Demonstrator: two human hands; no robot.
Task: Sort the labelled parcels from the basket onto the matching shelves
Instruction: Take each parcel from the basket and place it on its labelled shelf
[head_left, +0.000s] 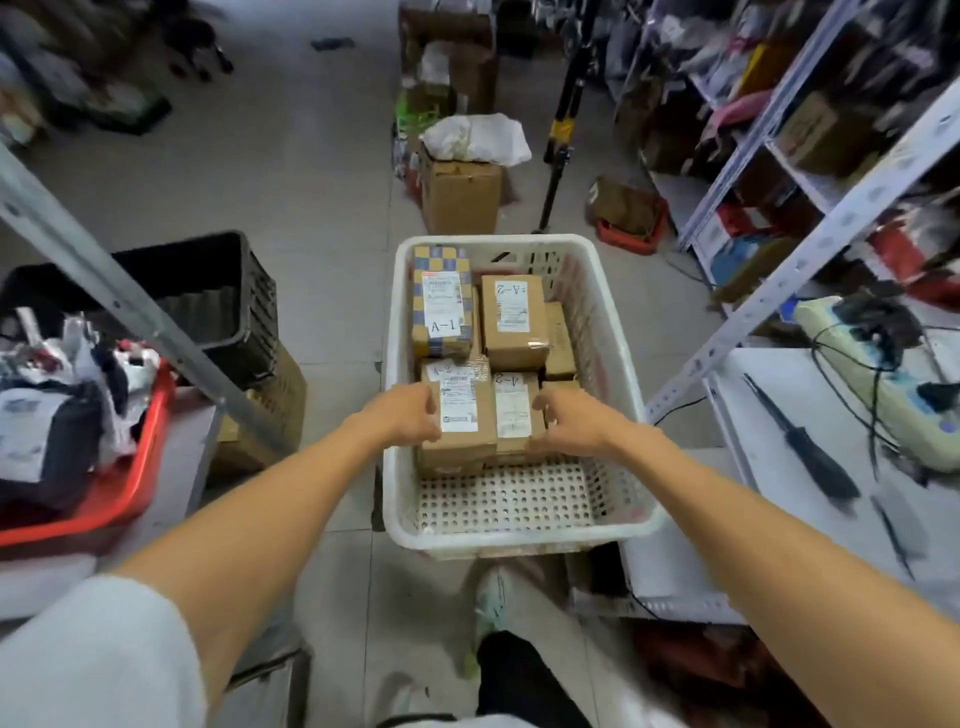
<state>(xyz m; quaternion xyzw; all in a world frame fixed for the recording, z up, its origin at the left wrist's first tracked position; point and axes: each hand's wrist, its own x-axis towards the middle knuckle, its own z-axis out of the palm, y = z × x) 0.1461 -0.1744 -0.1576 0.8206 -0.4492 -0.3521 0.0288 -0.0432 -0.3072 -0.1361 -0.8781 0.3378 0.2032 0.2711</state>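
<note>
Head view: basket (613, 332) at 12 o'clock looks mostly unsorted, A-1 parcel (441, 306) at its 11 o'clock. Left hand (410, 415) grips near-left parcel (457, 441); right hand (566, 421) grips near-right parcel (514, 415).

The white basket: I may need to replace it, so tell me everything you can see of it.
The white basket is a rectangular plastic crate with a thick rim and perforated walls and bottom. It stands upright on the tiled floor. Cardboard parcels fill its far part; the near strip of its bottom is bare. The left hand and right hand reach in, holding the nearest parcels.
</note>
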